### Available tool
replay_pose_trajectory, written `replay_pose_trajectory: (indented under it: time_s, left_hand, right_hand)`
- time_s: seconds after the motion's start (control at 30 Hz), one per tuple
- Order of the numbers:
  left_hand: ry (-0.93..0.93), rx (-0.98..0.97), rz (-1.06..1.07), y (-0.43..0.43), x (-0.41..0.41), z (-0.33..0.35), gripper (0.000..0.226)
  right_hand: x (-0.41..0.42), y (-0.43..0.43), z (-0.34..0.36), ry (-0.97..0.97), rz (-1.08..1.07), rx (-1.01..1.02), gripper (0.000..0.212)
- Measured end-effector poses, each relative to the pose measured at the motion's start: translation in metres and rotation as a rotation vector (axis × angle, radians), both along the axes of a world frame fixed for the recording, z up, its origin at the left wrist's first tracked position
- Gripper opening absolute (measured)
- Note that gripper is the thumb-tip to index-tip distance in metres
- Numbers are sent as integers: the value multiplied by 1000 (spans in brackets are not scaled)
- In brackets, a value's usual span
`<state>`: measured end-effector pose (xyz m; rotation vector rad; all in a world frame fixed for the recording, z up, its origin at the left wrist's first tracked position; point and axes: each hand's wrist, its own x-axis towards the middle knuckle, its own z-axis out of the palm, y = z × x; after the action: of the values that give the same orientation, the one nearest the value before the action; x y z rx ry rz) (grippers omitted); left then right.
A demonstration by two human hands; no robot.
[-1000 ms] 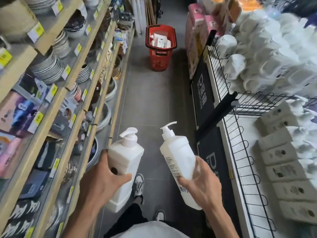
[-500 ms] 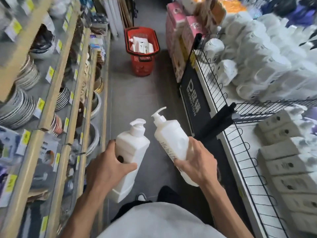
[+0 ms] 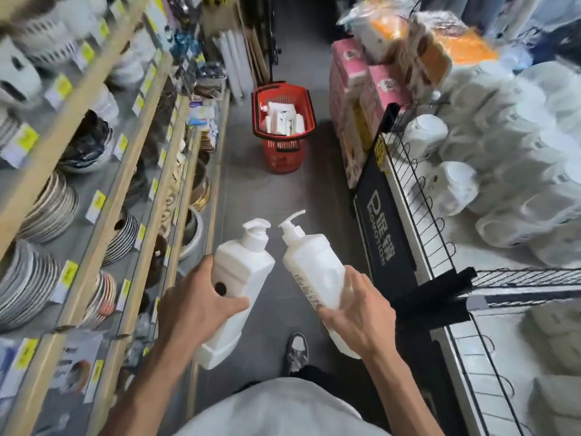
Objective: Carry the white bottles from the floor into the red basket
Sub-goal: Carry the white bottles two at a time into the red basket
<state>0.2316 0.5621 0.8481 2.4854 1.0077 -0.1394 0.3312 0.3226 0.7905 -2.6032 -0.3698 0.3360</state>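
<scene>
Left hand (image 3: 195, 306): wrapped round a white pump bottle (image 3: 243, 275), upright.
Right hand (image 3: 358, 313): gripping a second pump bottle (image 3: 314, 272), tilted left; pump heads nearly touching.
Red basket (image 3: 283, 158): on the floor (image 3: 248, 196) well ahead, mid-aisle, part-filled with white bottles (image 3: 283, 118).
Risk: a one-handed grip may slip; the narrow aisle invites clipping the wire rack (image 3: 518, 275).

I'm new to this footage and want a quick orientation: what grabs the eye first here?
Front and centre, the left hand grips the left bottle and the right hand grips the right bottle, both white with pumps, heads tilted toward each other. Ahead on the aisle floor stands the red basket, with white items already inside. Stacked plates crowd the left side.
</scene>
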Motion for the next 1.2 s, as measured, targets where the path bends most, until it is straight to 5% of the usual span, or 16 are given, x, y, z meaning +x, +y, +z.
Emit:
replay_pose_trajectory:
  time_s: [1.2]
  left_hand:
    - [6, -185, -13, 213, 322, -27, 65]
  right_hand:
    - [313, 188, -14, 115, -107, -35, 78]
